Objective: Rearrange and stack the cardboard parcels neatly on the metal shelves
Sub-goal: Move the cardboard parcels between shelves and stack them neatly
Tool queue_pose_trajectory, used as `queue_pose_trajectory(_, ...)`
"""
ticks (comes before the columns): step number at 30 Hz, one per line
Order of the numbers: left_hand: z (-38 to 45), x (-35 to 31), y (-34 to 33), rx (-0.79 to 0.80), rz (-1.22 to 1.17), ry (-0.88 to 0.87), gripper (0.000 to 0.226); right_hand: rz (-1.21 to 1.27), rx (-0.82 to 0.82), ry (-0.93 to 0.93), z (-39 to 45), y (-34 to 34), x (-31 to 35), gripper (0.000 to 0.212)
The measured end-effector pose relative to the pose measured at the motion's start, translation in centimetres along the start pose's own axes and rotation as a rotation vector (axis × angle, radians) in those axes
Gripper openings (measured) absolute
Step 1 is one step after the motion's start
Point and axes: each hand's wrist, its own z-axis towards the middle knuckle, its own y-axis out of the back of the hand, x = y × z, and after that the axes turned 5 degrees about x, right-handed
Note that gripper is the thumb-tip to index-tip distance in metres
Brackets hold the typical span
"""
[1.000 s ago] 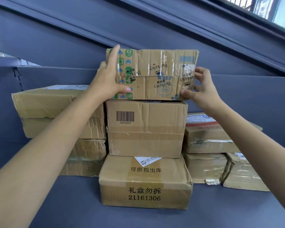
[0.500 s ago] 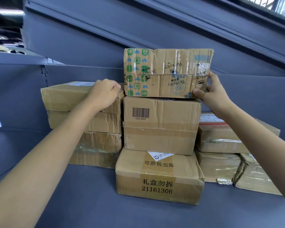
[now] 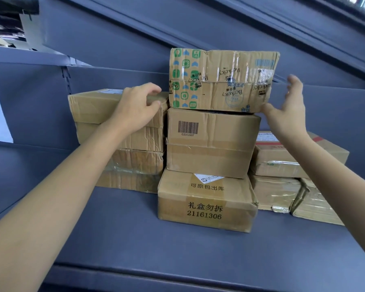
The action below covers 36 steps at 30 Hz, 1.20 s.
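Observation:
A printed cardboard parcel [image 3: 221, 81] with green and blue icons tops the middle stack, resting on a barcode parcel [image 3: 211, 142], which sits on a parcel with black numbers [image 3: 204, 203]. My left hand [image 3: 135, 108] lies on the front top corner of the upper parcel [image 3: 93, 104] of the left stack, fingers curled over its edge. My right hand [image 3: 287, 110] hovers at the printed parcel's right end, fingers spread, just off the cardboard.
A lower stack of three taped parcels [image 3: 282, 161] stands at the right. All stacks rest on a grey-blue metal shelf [image 3: 135, 239] with a back panel behind and a slanted shelf underside above. The shelf's front edge runs near the bottom.
My left hand left the printed parcel and dropped onto the left stack's top parcel. My right hand let go of the printed parcel's right end and opened beside it.

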Motion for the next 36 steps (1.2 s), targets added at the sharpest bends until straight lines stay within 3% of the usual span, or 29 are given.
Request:
queue_pose_trajectory(3,-1.3,-0.2,0.9,-0.002,-0.04,-0.012,0.033,-0.138,-0.068,0.299,-1.9,-0.1,1.8,0.059)
queue_pose_trajectory(7,-3.0,-1.0,1.9,0.009,-0.041,-0.004,0.029,-0.175,0.061,0.498,-3.7,-0.7,3.8,0.051)
queue_pose_trajectory(10,-4.7,-1.8,3.4,0.031,0.036,0.035,0.045,-0.193,0.196,0.544,-4.7,-1.9,4.6,0.047)
queue_pose_trajectory(16,-9.7,-2.4,7.4,0.019,0.202,0.213,0.043,-0.151,0.439,0.599,-7.9,-4.3,5.4,0.045)
queue_pose_trajectory(25,-20.7,-5.7,13.4,0.126,0.474,0.508,0.045,0.03,0.753,0.69,-15.0,-8.5,10.4,0.042)
queue_pose_trajectory(36,-32.7,-4.5,22.6,0.248,0.514,0.88,0.041,0.145,1.083,0.739,-23.9,-16.0,19.7,0.054)
